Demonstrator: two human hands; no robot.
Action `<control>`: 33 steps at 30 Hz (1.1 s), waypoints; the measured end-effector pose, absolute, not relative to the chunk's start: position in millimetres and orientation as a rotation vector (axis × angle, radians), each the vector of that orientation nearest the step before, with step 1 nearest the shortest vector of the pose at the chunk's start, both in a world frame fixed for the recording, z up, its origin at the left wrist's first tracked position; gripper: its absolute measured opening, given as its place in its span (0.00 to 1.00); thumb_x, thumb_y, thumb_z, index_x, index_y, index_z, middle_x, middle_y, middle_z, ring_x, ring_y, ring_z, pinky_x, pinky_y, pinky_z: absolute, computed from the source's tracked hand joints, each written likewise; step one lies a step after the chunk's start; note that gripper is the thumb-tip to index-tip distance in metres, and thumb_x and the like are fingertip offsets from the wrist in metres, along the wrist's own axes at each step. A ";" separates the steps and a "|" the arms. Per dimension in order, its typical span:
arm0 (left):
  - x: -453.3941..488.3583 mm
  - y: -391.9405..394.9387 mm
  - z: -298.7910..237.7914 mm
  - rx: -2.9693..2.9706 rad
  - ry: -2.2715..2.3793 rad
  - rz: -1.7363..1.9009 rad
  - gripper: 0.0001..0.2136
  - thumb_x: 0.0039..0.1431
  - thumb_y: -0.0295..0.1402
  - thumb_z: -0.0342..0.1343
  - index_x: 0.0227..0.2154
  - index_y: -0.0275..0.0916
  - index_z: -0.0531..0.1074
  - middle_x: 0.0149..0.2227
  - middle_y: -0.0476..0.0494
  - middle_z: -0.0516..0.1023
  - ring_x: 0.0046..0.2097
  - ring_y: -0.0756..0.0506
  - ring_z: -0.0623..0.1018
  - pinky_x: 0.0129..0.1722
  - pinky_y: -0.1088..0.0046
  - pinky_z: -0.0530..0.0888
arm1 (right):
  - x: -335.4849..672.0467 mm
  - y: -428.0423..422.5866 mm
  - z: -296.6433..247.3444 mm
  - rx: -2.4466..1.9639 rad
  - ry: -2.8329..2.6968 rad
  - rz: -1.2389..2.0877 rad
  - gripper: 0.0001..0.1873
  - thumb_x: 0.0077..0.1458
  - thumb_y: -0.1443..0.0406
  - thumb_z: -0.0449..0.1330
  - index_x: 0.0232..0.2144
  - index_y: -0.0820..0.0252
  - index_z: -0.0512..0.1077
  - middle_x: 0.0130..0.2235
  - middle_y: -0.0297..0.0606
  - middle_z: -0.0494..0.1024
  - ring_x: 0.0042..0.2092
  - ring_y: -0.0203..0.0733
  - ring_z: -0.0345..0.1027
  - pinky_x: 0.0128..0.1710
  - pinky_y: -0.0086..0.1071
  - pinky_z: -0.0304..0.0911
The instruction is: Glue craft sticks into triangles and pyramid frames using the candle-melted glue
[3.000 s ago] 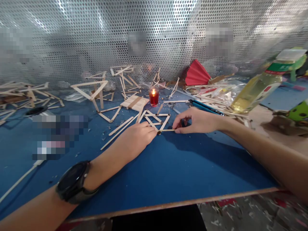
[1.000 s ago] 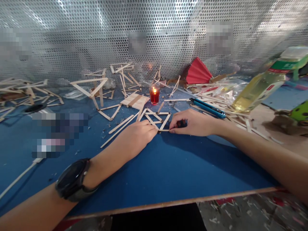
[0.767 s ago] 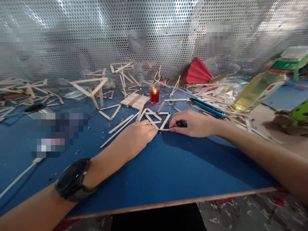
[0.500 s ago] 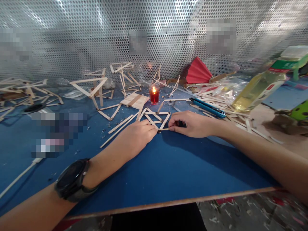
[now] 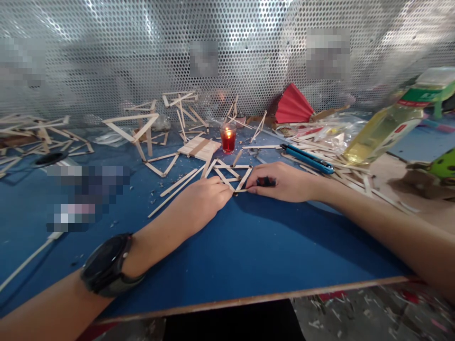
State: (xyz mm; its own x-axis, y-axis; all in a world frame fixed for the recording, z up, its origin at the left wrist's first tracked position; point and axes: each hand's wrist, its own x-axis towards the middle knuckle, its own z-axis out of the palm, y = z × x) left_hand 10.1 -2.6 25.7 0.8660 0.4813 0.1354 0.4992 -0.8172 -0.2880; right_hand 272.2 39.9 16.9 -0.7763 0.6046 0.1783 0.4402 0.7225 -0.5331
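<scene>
A flat frame of thin wooden sticks (image 5: 232, 174), shaped as crossing triangles, lies on the blue table top (image 5: 256, 246). My left hand (image 5: 202, 201), curled with fingers closed, presses down on the frame's near corner. My right hand (image 5: 284, 181) pinches a short wooden stick (image 5: 241, 191) between thumb and forefinger and holds it against that same corner. The two hands almost meet there. A black watch (image 5: 106, 270) sits on my left wrist.
A lit red candle glass (image 5: 228, 139) stands just behind the frame. A blue utility knife (image 5: 307, 158) lies to the right among loose sticks. A bottle of yellow liquid (image 5: 384, 125), a red paper fan (image 5: 291, 106), other stick frames (image 5: 137, 130) and a perforated metal screen (image 5: 227, 52) surround the area.
My right hand has slid a little to the left along the short stick, closer to my left hand. The left hand and the frame have stayed put.
</scene>
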 end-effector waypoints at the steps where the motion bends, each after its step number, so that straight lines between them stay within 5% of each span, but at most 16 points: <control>1: 10.2 -2.6 25.6 -2.730 -0.745 -0.072 0.12 0.65 0.22 0.52 0.45 0.36 0.78 0.47 0.43 0.84 0.46 0.43 0.79 0.50 0.68 0.74 | 272.0 39.9 16.5 -0.797 -2.584 0.680 0.10 0.65 0.60 0.58 0.43 0.55 0.79 0.45 0.39 0.82 0.42 0.40 0.74 0.43 0.33 0.65; 33: 10.8 -2.7 24.1 -2.740 -0.798 -0.121 0.19 0.66 0.22 0.44 0.45 0.41 0.81 0.47 0.45 0.84 0.46 0.44 0.80 0.50 0.69 0.75 | 268.0 38.6 10.0 -0.701 -2.499 0.658 0.09 0.64 0.64 0.61 0.40 0.55 0.82 0.43 0.38 0.83 0.42 0.39 0.76 0.45 0.32 0.68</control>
